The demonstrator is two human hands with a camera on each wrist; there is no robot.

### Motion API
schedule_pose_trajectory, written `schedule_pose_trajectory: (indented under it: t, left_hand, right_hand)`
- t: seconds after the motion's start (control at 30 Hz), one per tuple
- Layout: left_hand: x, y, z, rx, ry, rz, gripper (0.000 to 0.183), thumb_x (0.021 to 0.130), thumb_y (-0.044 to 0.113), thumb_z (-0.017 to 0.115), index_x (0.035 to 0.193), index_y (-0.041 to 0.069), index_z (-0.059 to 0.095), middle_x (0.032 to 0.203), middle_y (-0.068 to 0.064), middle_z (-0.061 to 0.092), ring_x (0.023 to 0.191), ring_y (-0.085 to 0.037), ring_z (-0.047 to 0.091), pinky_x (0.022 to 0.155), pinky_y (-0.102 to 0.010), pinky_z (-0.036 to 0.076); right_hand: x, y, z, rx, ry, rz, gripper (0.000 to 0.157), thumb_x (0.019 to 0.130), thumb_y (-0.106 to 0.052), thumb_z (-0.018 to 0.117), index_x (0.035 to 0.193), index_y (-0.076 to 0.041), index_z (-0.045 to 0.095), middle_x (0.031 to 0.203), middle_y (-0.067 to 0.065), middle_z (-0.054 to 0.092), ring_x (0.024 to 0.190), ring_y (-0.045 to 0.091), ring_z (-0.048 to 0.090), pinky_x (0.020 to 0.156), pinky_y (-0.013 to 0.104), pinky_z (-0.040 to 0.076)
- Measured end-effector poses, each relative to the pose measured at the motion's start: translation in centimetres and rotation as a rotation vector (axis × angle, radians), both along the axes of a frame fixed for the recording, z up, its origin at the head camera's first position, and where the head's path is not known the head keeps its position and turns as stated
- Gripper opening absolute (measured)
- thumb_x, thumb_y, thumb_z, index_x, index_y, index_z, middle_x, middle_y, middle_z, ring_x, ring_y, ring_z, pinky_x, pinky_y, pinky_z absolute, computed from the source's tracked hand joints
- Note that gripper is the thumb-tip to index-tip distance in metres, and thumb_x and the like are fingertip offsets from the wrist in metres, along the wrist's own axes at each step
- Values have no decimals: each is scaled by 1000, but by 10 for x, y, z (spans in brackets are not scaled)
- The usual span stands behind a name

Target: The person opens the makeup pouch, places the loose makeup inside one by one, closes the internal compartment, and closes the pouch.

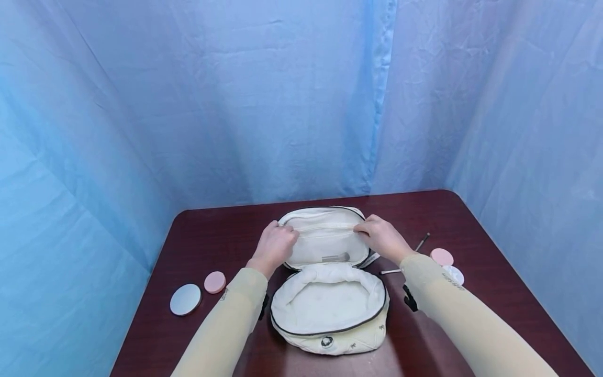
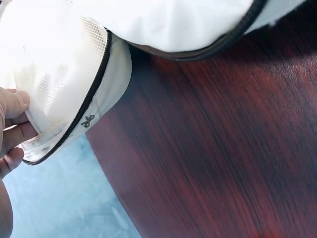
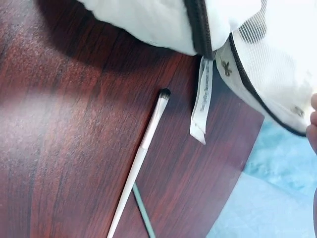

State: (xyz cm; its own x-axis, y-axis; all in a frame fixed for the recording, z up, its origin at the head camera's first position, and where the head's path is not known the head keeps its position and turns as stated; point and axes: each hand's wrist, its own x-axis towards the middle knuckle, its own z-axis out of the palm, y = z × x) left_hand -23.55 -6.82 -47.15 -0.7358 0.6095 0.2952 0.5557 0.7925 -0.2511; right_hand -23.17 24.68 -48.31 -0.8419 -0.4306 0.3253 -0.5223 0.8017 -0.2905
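A cream makeup bag with a dark zipper lies open, its lid raised behind the body. Through the mesh pocket inside the lid, a makeup brush shows. My left hand pinches the pocket's edge at the lid's left side, thumb and fingers on the mesh. At the lid's right side, my right hand grips the pocket's edge, with only its fingertips showing in the right wrist view. White lining fills the view into the bag's body.
Right of the bag lie a white-handled brush, a greenish stick, a pink round case and a white round item. On the left lie a small pink round case and a larger white-topped one. Blue curtains surround the table.
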Motion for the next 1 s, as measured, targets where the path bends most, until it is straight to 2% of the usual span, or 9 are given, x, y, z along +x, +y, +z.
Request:
schedule_pose_trajectory:
  t: [0.1,0.2,0.37,0.53,0.8,1.0]
  left_hand:
    - [0,-4,0,16,12,2,17,91,3,69,94,17,79,78,0,66,64,-17,62,66,-29,41]
    - [0,-10,-1,45,35,2,16,88,2,71,93,16,78,78,0,66,61,-18,61,63,-30,47]
    - [1,-17,-2,115,51,-15,16,86,-2,72,91,12,76,80,-3,67,56,-21,62,51,-35,53]
    - [2,-22,-3,131,49,-11,17,87,-3,71,93,12,77,81,-4,67,54,-20,60,48,-34,52]
    - [1,-27,-7,155,60,-11,20,85,-4,71,92,14,77,81,-3,68,52,-20,58,48,-34,51]
    - [2,-30,-9,171,55,-8,22,85,-5,70,94,14,77,81,-4,68,51,-20,57,48,-35,50]
  right_hand:
    - [0,14,-1,-39,20,-13,18,90,-2,75,106,-8,79,94,5,71,85,20,65,70,35,56]
    - [1,31,-3,-45,12,-23,15,90,-4,75,103,-8,80,91,4,73,83,20,65,70,37,56]
    - [7,56,-6,4,-112,-27,12,92,-8,74,102,-11,80,93,0,73,85,20,65,73,40,56]
    - [10,71,-10,90,-177,34,9,90,-8,76,98,-9,80,91,0,74,83,20,68,76,43,57]
    - [13,87,-17,129,-335,87,5,90,-13,77,92,-9,80,87,-6,74,77,9,67,69,34,57]
    - [15,92,-23,152,-406,58,5,89,-12,78,93,-10,79,86,-5,73,73,6,62,66,30,55]
